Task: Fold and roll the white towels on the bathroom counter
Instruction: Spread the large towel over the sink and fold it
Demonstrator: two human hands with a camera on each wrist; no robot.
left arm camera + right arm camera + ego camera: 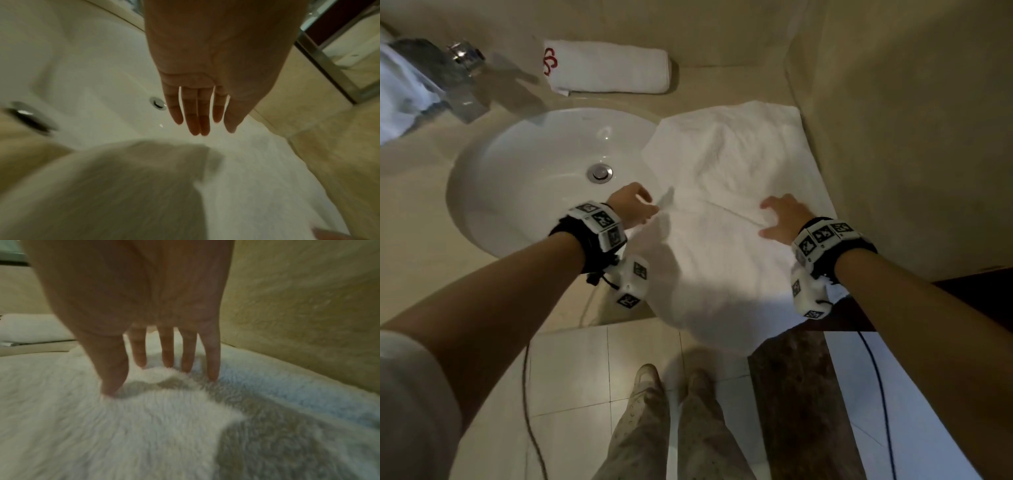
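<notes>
The white towel (726,212) lies spread along the right end of the counter (421,240), its left border lapping the sink (524,164) rim and its near part drooping over the front edge. The right hand (784,219) rests on it, fingers (212,363) straight and splayed, tips dimpling the pile. The left hand (631,205) hovers at the left border, fingers straight, holding nothing. Thick, fluffy terry: likely light, limp and non-slippery, best taken by corners or hem. A finished rolled towel (609,66) sits at the back edge.
</notes>
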